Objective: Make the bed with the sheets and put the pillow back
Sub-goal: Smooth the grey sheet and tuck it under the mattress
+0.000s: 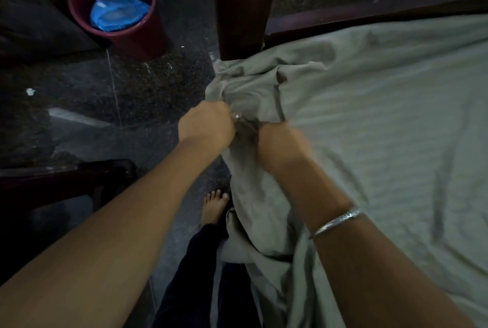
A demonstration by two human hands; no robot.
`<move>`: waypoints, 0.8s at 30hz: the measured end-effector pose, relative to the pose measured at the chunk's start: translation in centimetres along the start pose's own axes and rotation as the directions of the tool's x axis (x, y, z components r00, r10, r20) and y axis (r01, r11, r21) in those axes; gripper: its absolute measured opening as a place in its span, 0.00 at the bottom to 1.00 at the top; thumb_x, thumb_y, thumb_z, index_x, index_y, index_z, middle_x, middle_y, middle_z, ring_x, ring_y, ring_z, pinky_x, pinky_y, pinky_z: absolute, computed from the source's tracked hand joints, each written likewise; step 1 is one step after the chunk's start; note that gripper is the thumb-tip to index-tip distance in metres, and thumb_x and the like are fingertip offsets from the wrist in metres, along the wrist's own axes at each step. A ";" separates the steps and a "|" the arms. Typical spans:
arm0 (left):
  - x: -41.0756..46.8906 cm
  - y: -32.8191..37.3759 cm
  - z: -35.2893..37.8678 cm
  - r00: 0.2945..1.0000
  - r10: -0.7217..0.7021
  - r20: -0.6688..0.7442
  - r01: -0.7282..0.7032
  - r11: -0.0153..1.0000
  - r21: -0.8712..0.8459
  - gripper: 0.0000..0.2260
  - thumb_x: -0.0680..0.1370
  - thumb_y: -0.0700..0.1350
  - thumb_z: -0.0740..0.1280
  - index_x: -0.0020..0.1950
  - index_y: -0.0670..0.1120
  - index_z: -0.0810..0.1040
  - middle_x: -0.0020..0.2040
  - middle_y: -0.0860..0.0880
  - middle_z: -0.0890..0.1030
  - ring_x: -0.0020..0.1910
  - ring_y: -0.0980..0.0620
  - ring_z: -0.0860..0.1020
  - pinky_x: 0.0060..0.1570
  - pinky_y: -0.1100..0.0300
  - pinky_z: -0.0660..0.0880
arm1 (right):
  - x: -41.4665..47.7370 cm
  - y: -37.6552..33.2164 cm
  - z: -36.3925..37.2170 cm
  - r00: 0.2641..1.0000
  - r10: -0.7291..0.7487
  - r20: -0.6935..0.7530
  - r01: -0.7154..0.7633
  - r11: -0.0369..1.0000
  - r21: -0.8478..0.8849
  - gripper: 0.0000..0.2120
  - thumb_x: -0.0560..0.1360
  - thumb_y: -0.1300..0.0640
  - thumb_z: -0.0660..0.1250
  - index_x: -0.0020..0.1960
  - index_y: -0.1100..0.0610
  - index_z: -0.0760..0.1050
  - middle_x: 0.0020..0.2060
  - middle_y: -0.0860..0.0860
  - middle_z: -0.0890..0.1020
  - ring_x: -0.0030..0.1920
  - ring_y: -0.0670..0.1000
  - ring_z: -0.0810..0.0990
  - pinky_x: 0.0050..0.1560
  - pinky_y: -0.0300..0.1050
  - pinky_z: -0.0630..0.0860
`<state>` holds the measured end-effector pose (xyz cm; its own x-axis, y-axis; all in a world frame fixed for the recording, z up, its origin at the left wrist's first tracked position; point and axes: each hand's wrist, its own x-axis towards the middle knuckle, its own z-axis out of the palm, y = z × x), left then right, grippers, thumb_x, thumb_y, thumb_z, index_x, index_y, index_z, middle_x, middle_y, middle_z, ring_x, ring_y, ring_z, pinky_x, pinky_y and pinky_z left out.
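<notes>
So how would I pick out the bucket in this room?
Find the bed, then the dark wooden post at its corner. Left of that post, on the speckled floor, stands the bucket. It is the only round maroon thing, with something blue lying inside.

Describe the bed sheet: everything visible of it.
The sheet is pale grey-green cloth with faint woven stripes, soft and creased. It lies spread out at right. Its corner is bunched beside the dark wooden bedpost, and its near edge hangs down in folds. The left hand grips the bunched corner. The right hand is blurred, its fingers buried in the folds.
</notes>
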<state>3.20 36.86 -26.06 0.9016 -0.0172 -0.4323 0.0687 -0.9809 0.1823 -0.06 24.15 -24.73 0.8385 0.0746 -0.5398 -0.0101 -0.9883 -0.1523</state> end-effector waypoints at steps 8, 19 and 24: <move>0.5 -1.2 -1.5 0.972 -0.024 -0.235 0.005 0.997 -0.078 0.13 0.81 0.51 0.57 0.58 0.41 0.64 0.57 0.39 0.75 0.50 0.35 0.76 0.37 0.51 0.64 | 0.5 -4.4 0.4 0.959 -0.158 -0.237 0.215 0.947 0.239 0.13 0.80 0.54 0.57 0.60 0.59 0.70 0.51 0.58 0.80 0.50 0.59 0.80 0.42 0.48 0.70; 1.1 -0.6 -0.3 0.982 -0.008 -0.187 -0.017 0.991 -0.129 0.09 0.80 0.46 0.57 0.55 0.42 0.68 0.49 0.37 0.77 0.46 0.35 0.75 0.36 0.51 0.65 | 1.3 -3.0 1.1 0.986 -0.098 -0.135 0.123 0.975 0.185 0.12 0.81 0.58 0.54 0.60 0.59 0.70 0.53 0.58 0.79 0.53 0.60 0.79 0.46 0.49 0.70; 0.9 0.9 -0.9 0.931 0.149 -0.332 -0.192 0.976 -0.102 0.14 0.78 0.44 0.61 0.62 0.41 0.67 0.58 0.40 0.73 0.49 0.38 0.75 0.38 0.49 0.70 | 2.0 0.4 -0.2 0.950 0.022 -0.311 0.107 0.914 0.392 0.14 0.79 0.54 0.58 0.62 0.59 0.68 0.53 0.60 0.77 0.52 0.62 0.77 0.43 0.49 0.68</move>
<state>4.45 36.09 -25.49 0.9918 -0.0975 -0.0824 -0.0627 -0.9344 0.3508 1.68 23.85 -25.73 0.9658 0.0082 -0.2590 -0.1328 -0.8428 -0.5216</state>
